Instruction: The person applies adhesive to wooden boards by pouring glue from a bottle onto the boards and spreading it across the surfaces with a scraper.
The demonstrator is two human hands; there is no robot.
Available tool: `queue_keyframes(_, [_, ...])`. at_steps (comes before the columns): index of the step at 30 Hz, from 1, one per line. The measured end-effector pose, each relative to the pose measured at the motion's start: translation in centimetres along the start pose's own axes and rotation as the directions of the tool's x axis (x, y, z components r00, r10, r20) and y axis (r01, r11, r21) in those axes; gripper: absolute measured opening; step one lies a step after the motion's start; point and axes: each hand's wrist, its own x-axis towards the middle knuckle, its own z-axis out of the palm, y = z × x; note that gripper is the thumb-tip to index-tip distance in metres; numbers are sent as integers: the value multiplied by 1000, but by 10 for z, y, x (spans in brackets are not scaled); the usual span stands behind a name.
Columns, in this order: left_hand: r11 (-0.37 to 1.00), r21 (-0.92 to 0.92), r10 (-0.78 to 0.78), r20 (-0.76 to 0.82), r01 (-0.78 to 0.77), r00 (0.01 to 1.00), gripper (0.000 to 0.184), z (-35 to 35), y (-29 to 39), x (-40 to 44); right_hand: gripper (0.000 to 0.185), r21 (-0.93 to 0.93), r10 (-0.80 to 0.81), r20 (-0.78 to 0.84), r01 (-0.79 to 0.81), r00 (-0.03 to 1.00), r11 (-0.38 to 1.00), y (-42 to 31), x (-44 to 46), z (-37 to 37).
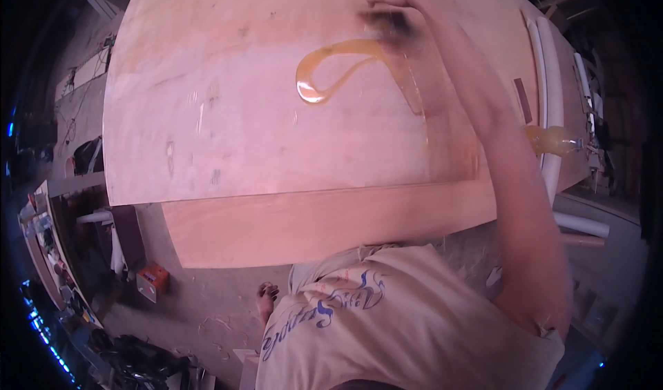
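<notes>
At the far part of the plywood sheet [242,134], my right hand [404,14] is closed round a dark spreader [390,23], both smeared by motion. Its exact shape cannot be made out. A looping bead of yellow glue [314,72] lies on the sheet just left of that hand. To the right of the loop, a thin wet film with a straight edge runs toward me. My left hand [267,293] hangs low beside my shirt, away from the sheet, its fingers loosely curled and nothing visible in them.
A bottle of yellow glue [552,141] lies at the right, by long white tubes [550,79] and a dark reddish strip [521,100]. Another board [331,224] juts out under the sheet's near edge. An orange box [152,279] stands on the floor at left.
</notes>
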Motion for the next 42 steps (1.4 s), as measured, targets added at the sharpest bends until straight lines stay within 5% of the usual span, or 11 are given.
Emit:
queue_keyframes(7, [999, -3, -41, 56, 41, 998, 14, 9, -10, 25, 36, 140, 83, 183, -110, 980, 984, -12, -77, 1])
queue_keyframes(9, [996, 85, -15, 136, 4, 991, 13, 7, 0, 47, 32, -8, 10, 172, -9, 985, 1000, 19, -100, 24])
queue_keyframes(11, [990, 142, -41, 186, 14, 982, 13, -2, 11, 70, 30, 94, 93, 373, -138, 923, 986, 6, -165, 18])
queue_keyframes(20, [920, 380, 31, 168, -93, 985, 23, -37, 111, 95, 62, 28, 324, 341, -353, 883, 935, 17, -356, 76])
queue_keyframes(23, [905, 407, 62, 167, -126, 984, 26, -55, 123, 102, 58, 20, 270, 331, -293, 904, 956, 16, -392, 86])
queue_keyframes(26, [909, 398, 80, 131, -127, 988, 26, -64, 133, 105, 53, 2, 316, 679, -432, 663, 902, -5, -400, 55])
queue_keyframes(31, [950, 305, 36, 88, -62, 995, 20, -74, 111, 97, 45, 442, 59, 307, -197, 950, 875, -34, -355, -11])
queue_keyframes(35, [973, 232, -30, 31, 22, 999, 10, -63, 91, 72, 48, 324, -208, 7, 195, 978, 926, -40, -218, -12])
queue_keyframes(37, [983, 182, -37, -7, 38, 999, 10, -61, 80, 57, 50, 229, -168, 62, 150, 984, 962, -57, -156, -4])
queue_keyframes(40, [998, 63, 21, -53, -17, 998, 12, -67, 49, 35, 47, -101, -90, -104, 79, 990, 992, -69, -91, 33])
queue_keyframes(42, [999, 36, 12, -114, -8, 993, 12, -70, 32, 14, 43, -54, -63, 6, 63, 998, 997, -73, -47, 30])
